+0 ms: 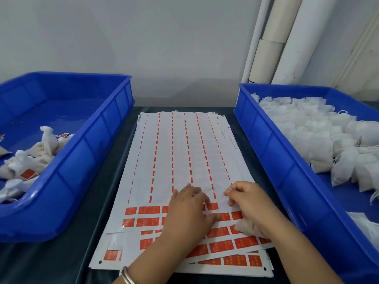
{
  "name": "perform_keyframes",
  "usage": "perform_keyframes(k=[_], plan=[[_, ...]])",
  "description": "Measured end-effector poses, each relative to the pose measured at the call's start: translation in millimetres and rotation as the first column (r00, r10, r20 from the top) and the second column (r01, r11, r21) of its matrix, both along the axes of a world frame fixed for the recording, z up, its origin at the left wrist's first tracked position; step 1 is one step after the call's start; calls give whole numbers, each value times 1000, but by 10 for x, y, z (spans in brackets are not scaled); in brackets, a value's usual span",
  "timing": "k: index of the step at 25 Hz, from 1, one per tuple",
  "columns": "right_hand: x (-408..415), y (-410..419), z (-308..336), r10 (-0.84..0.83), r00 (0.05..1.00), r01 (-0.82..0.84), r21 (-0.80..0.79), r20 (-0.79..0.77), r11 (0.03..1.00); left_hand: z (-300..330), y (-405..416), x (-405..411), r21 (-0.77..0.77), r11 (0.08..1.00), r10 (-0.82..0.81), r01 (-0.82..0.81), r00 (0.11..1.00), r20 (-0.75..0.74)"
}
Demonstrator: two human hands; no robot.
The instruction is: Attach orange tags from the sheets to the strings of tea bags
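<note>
While our left hand point(189, 210) presses flat to steady the tag sheet point(180, 160), our right hand point(246, 199) pinches the string point(209, 189) taut over an orange tag point(212, 206).

Nothing legible anywhere here. The orange rectangular paper tags point(221, 246) on the white backing sheets point(180, 152) carry small pale yellow marks, too blurred to make out as letters. A line of tiny dark print runs along the right margin of a sheet point(230, 139), and a barcode-like strip sits at the far left corner point(140, 119), both too small to read. The two blue plastic trays point(266, 140) show no lettering.
</note>
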State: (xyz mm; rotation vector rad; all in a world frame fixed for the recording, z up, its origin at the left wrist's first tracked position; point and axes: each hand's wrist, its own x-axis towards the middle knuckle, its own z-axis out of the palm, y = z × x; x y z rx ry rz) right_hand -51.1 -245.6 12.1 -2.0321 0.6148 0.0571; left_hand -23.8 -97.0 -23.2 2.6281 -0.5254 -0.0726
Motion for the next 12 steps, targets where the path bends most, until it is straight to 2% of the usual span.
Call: perform_keyframes(k=[7, 12], plan=[[17, -11, -4, 242, 961, -258, -110, -135, 960, 33, -51, 12, 26, 1000, 3, -5, 995, 99], [17, -45, 16, 254, 960, -263, -64, -119, 963, 8, -55, 0, -6, 995, -94, 96, 987, 128]])
